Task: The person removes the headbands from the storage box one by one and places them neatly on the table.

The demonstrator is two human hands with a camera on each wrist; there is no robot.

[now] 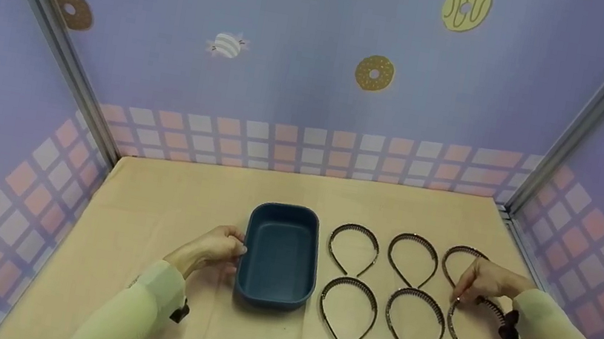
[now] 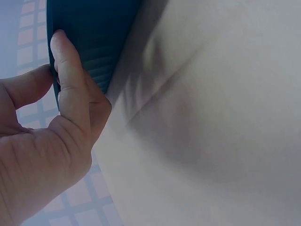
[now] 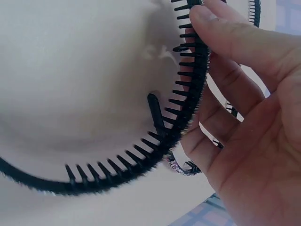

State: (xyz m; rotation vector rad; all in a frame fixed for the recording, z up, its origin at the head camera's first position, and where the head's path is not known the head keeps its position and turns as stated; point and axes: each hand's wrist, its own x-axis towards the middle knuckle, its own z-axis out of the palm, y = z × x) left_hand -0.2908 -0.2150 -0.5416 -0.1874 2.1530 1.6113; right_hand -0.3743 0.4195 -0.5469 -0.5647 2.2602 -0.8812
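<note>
My left hand (image 1: 214, 248) pinches the left rim of a dark blue rectangular box (image 1: 273, 300), thumb on one side of the wall and fingers on the other in the left wrist view. Toward the right side, my right hand (image 1: 491, 281) pinches the upper arc of a black toothed headband (image 1: 454, 325), the front one of the right column. Close up in the right wrist view, this headband (image 3: 188, 106) shows comb teeth along its inside and a glittery outer edge. Part of another headband (image 1: 455, 250) behind is hidden by the right hand.
Between box and right hand, more headbands lie in two rows, among them a back one (image 1: 357, 227), a second back one (image 1: 416, 236) and two front ones, left (image 1: 353, 282) and middle (image 1: 421, 295). Patterned walls with metal posts (image 1: 600, 109) enclose the cloth-covered table (image 1: 162, 195).
</note>
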